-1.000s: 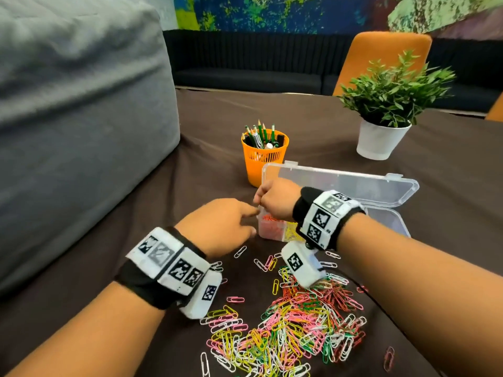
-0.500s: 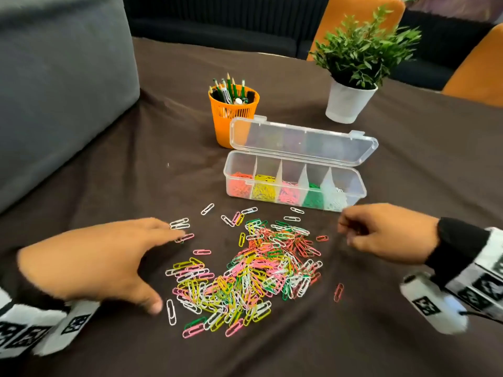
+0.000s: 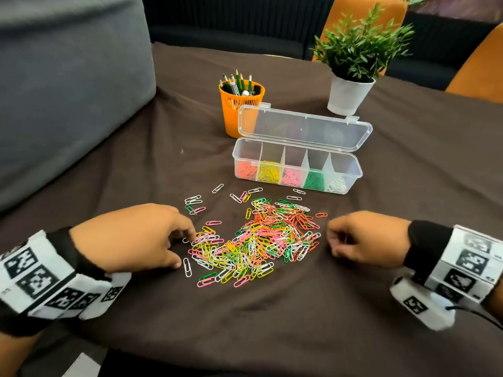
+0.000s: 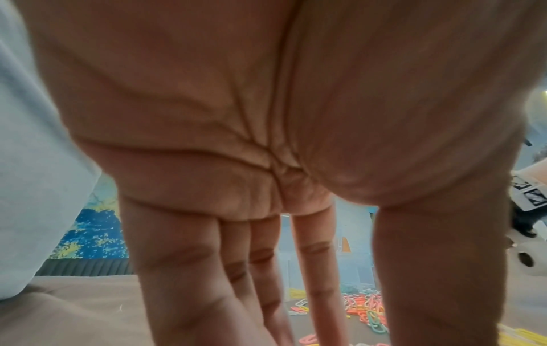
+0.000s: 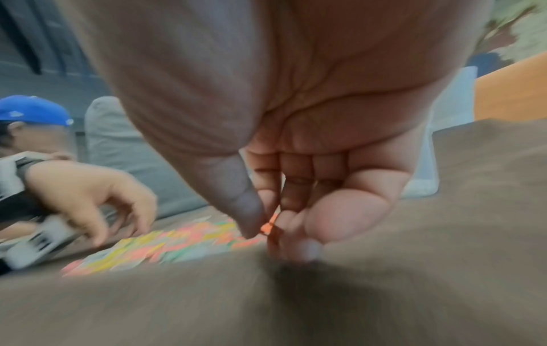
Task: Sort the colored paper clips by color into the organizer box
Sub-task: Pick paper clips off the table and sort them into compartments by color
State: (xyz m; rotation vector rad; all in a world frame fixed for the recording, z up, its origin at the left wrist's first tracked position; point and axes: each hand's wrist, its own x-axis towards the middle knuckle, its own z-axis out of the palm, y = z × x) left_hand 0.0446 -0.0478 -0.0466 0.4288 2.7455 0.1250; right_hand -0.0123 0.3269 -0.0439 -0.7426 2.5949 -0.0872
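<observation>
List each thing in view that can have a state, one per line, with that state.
Box: open, five compartments part filled by colour.
Lid: raised, upright behind the box.
Pile: loose, unsorted on the cloth.
Left hand: fingers straight, tips at the pile's edge.
Right hand: curled, pinching an orange clip.
Cup: upright, holding pencils.
Plant: upright in its pot.

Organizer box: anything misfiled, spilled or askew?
Nothing stands out. The organizer box sits level with its lid open, and each compartment seems to hold one color. The unsorted paper clips still lie loose on the cloth in front.
</observation>
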